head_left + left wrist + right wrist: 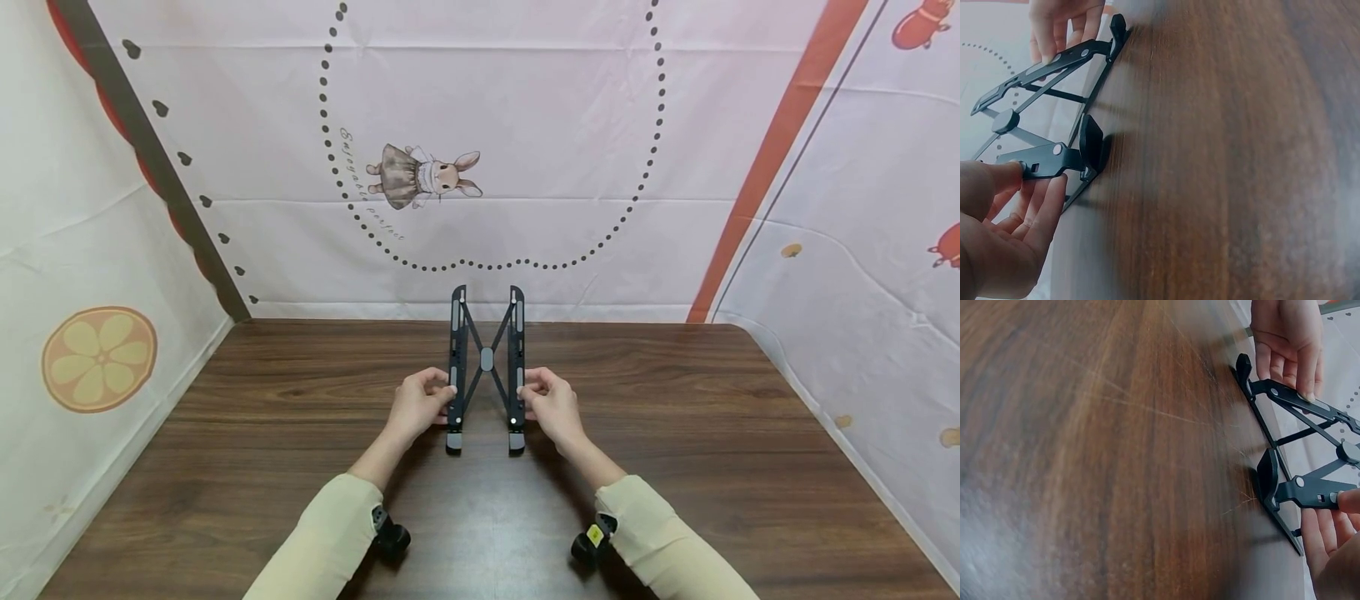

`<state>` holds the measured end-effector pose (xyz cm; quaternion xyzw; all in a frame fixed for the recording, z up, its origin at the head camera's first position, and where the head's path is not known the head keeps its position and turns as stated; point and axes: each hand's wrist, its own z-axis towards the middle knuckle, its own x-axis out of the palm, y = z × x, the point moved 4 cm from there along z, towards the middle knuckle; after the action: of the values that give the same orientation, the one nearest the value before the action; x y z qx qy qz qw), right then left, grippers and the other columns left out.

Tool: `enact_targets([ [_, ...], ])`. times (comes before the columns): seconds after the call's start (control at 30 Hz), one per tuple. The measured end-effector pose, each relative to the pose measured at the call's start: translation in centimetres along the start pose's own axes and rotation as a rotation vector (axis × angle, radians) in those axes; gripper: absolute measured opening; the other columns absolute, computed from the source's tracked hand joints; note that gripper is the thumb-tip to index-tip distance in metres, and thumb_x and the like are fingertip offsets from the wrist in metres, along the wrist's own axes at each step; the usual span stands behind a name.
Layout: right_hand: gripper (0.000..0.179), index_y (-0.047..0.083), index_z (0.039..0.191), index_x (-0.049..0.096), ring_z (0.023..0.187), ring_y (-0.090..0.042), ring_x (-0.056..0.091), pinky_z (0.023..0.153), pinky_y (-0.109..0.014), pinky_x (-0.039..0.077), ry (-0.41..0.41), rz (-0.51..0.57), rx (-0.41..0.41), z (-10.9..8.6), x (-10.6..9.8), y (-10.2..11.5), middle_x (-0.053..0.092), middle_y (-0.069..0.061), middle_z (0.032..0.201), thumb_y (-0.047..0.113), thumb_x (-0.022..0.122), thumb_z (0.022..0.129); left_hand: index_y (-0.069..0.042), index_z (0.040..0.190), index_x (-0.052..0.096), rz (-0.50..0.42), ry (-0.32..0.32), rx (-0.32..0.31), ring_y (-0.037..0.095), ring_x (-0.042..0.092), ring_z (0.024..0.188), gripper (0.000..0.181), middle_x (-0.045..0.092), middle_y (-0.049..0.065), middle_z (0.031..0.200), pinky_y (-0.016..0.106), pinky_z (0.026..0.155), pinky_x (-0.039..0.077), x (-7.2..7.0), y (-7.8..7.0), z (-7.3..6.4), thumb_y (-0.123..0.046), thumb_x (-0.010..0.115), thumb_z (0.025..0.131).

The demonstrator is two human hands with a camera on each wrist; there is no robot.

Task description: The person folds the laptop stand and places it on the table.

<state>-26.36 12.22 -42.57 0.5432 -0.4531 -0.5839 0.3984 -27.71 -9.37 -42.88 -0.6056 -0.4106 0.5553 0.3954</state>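
A black folding laptop stand (487,359) stands opened out on the wooden table, its two long side rails joined by crossed bars with a grey hub in the middle. My left hand (422,402) pinches the left rail near its front, thumb on top and fingers beneath, as the left wrist view shows at the rail (1041,161). On the other side my right hand (551,406) pinches the right rail the same way, seen close in the right wrist view at the rail (1316,492). Upturned front lips (1267,475) stick up at the near ends of the rails.
The dark brown wooden table (480,517) spreads around the stand. Behind it hangs a white printed cloth (525,125) with a rabbit figure, and similar cloth (75,250) covers the left and right sides. A small black camera (392,537) is strapped at the left wrist.
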Motion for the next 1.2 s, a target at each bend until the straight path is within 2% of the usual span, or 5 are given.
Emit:
enact_targets([
  [0.37, 0.024, 0.004, 0.111, 0.061, 0.07, -0.017, 0.065, 0.066, -0.037, 0.056, 0.01, 0.012, -0.006, 0.0, 0.5, 0.1, 0.064, -0.01, 0.087, 0.005, 0.06, 0.086, -0.006, 0.099, 0.062, -0.006, 0.004, -0.001, 0.017, 0.061, 0.061, 0.013, 0.067, 0.01, 0.079, 0.029, 0.053, 0.054, 0.4, -0.1, 0.2, -0.01, 0.062, 0.087],
  [0.73, 0.023, 0.007, 0.108, 0.063, 0.07, -0.017, 0.065, 0.067, -0.038, 0.055, 0.006, 0.033, 0.003, -0.2, 0.8, 0.2, 0.063, -0.009, 0.085, 0.005, 0.06, 0.086, -0.002, 0.104, 0.061, -0.013, 0.016, -0.008, 0.014, 0.059, 0.06, 0.019, 0.066, 0.008, 0.077, 0.028, 0.053, 0.054, 0.7, -0.2, 0.1, -0.011, 0.062, 0.087],
  [0.87, 0.024, 0.005, 0.11, 0.062, 0.07, -0.018, 0.066, 0.067, -0.037, 0.056, 0.008, 0.034, 0.003, -0.2, 0.8, 0.2, 0.063, -0.01, 0.086, 0.004, 0.059, 0.086, -0.003, 0.104, 0.061, -0.012, 0.018, -0.003, 0.015, 0.06, 0.06, 0.019, 0.066, 0.009, 0.077, 0.028, 0.053, 0.054, 0.9, -0.3, 0.1, -0.011, 0.062, 0.087],
  [1.2, 0.024, 0.004, 0.11, 0.061, 0.071, -0.019, 0.066, 0.068, -0.039, 0.055, 0.01, 0.041, -0.004, -0.1, 1.1, 0.1, 0.064, -0.013, 0.09, 0.004, 0.06, 0.086, -0.005, 0.102, 0.062, -0.029, 0.02, -0.006, 0.015, 0.06, 0.059, 0.016, 0.066, 0.008, 0.078, 0.033, 0.056, 0.055, 1.3, -0.5, 0.1, -0.011, 0.063, 0.087],
])
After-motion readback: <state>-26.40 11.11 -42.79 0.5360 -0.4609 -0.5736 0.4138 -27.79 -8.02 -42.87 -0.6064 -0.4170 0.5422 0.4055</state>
